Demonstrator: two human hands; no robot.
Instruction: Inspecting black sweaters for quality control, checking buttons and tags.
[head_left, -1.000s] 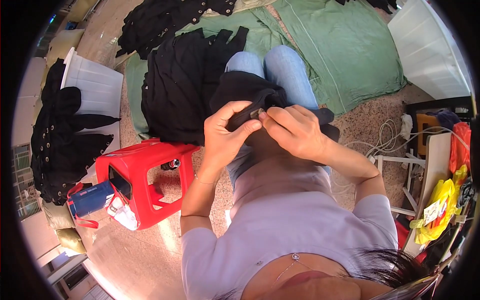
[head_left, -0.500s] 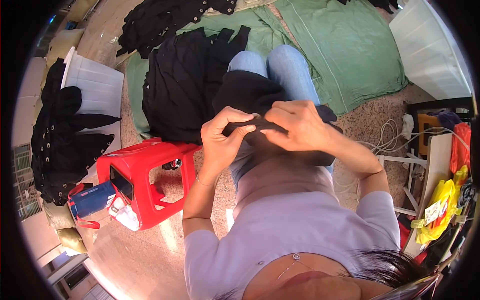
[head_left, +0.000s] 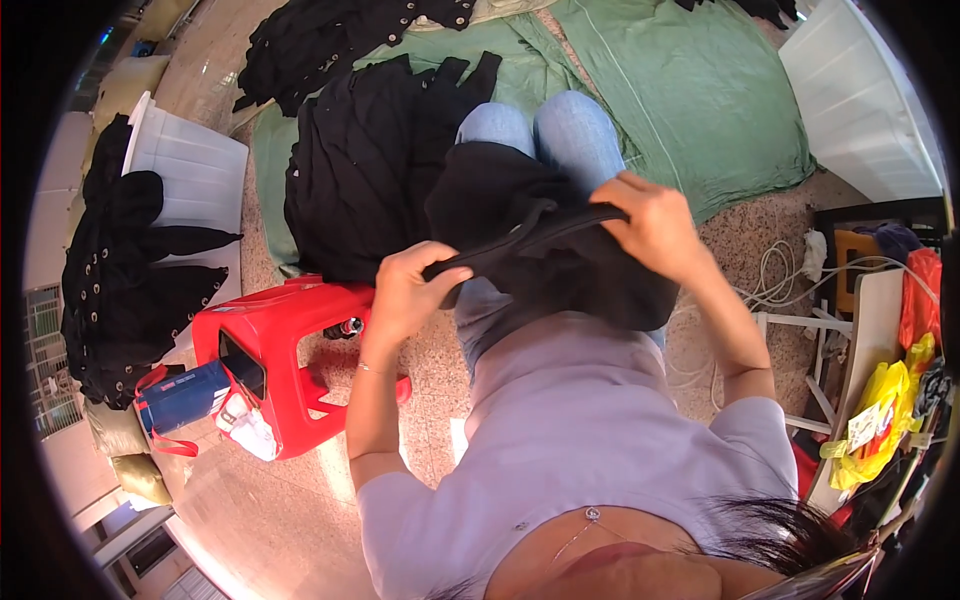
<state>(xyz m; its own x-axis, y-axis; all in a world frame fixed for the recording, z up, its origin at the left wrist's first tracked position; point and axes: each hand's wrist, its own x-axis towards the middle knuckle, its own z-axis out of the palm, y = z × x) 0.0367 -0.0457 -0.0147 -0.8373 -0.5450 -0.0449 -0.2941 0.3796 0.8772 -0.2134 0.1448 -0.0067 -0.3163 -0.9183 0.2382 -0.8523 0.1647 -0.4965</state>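
- your left hand (head_left: 405, 290) is clenched on one end of the black garment's strap (head_left: 520, 240); your right hand (head_left: 655, 225) grips the other end, pulled taut between them.
- the black garment (head_left: 530, 230) lies bunched on your lap, over the jeans (head_left: 570, 135).
- keep the tension even so the strap lies flat, not twisted.
- let the bulk rest on your thighs, clear of the red stool (head_left: 290, 350) and the black pile (head_left: 370, 160) just beside your knees.

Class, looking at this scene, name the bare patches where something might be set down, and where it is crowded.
Bare: the speckled floor below the red plastic stool, and the green cloth beside the white plastic bin. Crowded: the lap, where both hands stretch the black garment, and the cables.
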